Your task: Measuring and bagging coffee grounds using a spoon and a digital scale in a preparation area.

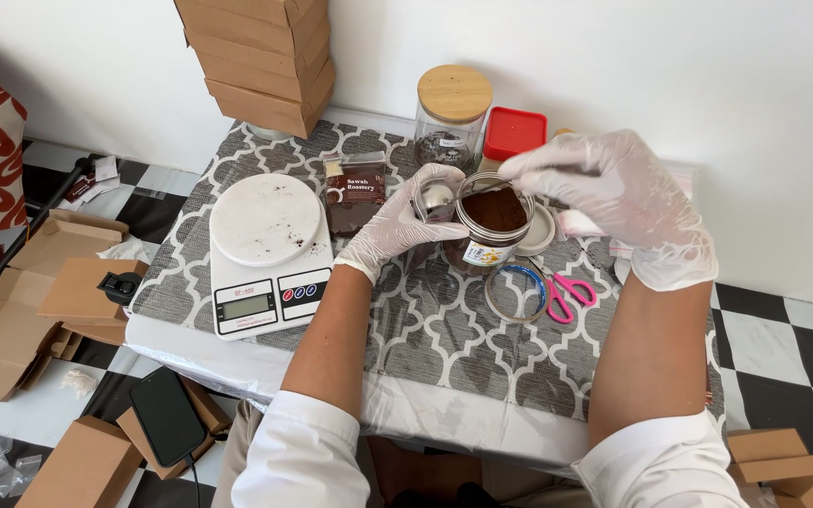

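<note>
Brown ground powder filled the open glass jar [493, 226] almost to its rim, and the jar stood near the middle of the table [444, 329], a little toward the far edge, on the grey-and-white patterned cloth. The left hand [405, 221], in a thin clear glove, curled around the jar's left side, fingers wrapped against the glass and against something small and shiny at the jar's side; what that was could not be made out. The right hand [618, 193], gloved likewise, hovered over the jar's right side with thumb and forefinger pinched on the thin handle of a spoon [510, 185] that reached across the jar's mouth; the other fingers were loosely bent.

Just beside the jar on the right lay its white lid [540, 230]. Nearer the front edge lay a clear ring of tape [515, 293] and pink-handled scissors [571, 292], touching or overlapping each other. A white kitchen scale [265, 249] sat toward the left edge, its round plate speckled with brown crumbs. Between scale and jar stood a dark brown pouch [354, 191]. Along the far edge stood a glass canister with a wooden lid [454, 113] and a red-lidded container [514, 134], with a stack of cardboard boxes [261, 61] at the far left corner.
</note>
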